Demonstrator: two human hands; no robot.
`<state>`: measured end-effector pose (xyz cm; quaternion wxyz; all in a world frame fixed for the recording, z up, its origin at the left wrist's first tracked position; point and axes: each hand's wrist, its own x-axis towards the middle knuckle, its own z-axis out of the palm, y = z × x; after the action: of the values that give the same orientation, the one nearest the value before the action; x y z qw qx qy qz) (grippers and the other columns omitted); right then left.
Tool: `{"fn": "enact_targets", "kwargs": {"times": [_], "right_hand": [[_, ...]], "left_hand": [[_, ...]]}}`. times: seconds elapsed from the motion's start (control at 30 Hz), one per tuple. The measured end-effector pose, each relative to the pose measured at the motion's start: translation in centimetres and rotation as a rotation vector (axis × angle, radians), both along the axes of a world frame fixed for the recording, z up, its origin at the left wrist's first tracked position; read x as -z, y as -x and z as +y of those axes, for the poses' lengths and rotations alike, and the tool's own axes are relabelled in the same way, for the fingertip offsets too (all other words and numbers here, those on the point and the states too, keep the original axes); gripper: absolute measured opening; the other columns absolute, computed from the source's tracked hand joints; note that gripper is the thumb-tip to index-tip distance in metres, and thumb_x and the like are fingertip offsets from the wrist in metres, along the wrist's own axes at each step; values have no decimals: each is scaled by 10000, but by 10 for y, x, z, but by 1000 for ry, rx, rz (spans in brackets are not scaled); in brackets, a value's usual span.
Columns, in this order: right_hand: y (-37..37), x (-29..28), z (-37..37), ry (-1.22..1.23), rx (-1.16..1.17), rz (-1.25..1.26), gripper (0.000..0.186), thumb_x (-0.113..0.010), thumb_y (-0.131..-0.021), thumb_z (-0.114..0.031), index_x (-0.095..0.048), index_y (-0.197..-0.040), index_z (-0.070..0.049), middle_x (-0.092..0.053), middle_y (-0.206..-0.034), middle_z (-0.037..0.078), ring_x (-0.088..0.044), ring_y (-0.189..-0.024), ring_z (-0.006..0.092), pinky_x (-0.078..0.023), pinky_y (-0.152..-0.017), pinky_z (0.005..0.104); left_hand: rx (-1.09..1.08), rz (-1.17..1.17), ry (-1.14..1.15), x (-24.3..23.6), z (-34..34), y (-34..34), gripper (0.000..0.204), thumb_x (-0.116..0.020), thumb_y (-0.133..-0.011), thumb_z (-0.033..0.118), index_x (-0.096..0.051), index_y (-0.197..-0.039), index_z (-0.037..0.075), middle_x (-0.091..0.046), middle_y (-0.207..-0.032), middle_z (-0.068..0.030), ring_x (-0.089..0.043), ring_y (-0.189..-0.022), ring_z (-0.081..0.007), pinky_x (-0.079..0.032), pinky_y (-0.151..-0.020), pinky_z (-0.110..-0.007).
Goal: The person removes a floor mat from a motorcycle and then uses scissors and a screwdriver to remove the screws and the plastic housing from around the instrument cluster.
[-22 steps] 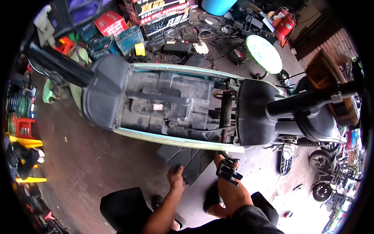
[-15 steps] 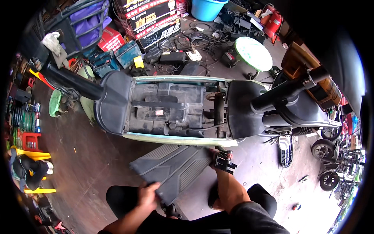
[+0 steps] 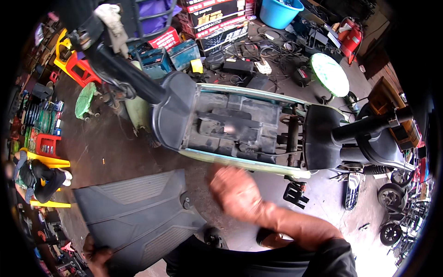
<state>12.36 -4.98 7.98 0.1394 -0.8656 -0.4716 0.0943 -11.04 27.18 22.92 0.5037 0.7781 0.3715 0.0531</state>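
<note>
A dark grey ribbed plastic footboard cover (image 3: 134,205) hangs tilted at the lower left, beside my legs. My left hand (image 3: 96,255) grips its near left corner, fingers curled around the edge. My right hand (image 3: 234,190) is apart from the cover, in front of the scooter's near side, and smeared by motion, so its fingers are unclear. Across the middle stands a pale green electric scooter (image 3: 244,159) with its floor bay uncovered. Inside the bay lies a dusty black battery case (image 3: 235,111) with a strap across it, beside a bare frame tube.
Battery boxes (image 3: 221,27), a blue tub (image 3: 279,14), loose cables and a round green-topped stool (image 3: 330,74) stand beyond the scooter. A black foot peg (image 3: 296,194) juts from its near side. Another person (image 3: 39,177) sits at the far left.
The cover has swung left, away from the scooter's side, in my left hand. My right hand has let go of it and moved left. The view has shifted too.
</note>
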Motion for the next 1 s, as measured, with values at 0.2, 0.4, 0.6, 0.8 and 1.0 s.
{"fn": "enact_targets", "kwargs": {"times": [0.2,0.4,0.6,0.8,1.0], "right_hand": [[-139,65,0,81,515,-280,846,-324,-932,-626,-242,-1473,19,-202,-1550,196,-117,-1458,336,-85,-1167,512],[-159,80,-17,-116,532,-50,884,-369,-913,-654,-273,-1457,37,-247,-1530,211,-121,-1455,342,-100,-1167,489],[-79,7,-47,-745,724,881,937,-591,-835,-640,-348,-1409,59,-414,-1416,230,-389,-1329,296,-312,-1097,405],[12,-57,-109,-640,406,1649,1020,-778,-719,-542,-302,-1427,17,-511,-1249,141,-518,-1122,208,-479,-907,354],[47,-52,-171,-1136,991,1111,481,-780,-762,-216,-547,-1163,-89,-618,-1029,-4,-584,-920,128,-449,-874,285]], "left_hand": [[95,-141,-102,-15,60,34,592,-652,-602,48,-553,-1184,9,-621,-939,-6,-560,-800,-116,-482,-716,-266],[48,-127,-89,-16,78,56,632,-616,-617,56,-510,-1238,-6,-614,-1011,-64,-580,-866,-163,-494,-764,-297],[42,-120,-31,-15,81,62,674,-581,-633,65,-467,-1291,-21,-607,-1082,-121,-600,-931,-210,-507,-813,-327],[122,-140,261,39,66,3,715,-546,-649,73,-423,-1345,-36,-600,-1154,-178,-619,-997,-257,-520,-861,-358],[204,-614,848,94,-59,-173,613,-571,-650,123,-553,-1235,-57,-645,-1033,-135,-608,-942,-179,-482,-814,-293]]}}
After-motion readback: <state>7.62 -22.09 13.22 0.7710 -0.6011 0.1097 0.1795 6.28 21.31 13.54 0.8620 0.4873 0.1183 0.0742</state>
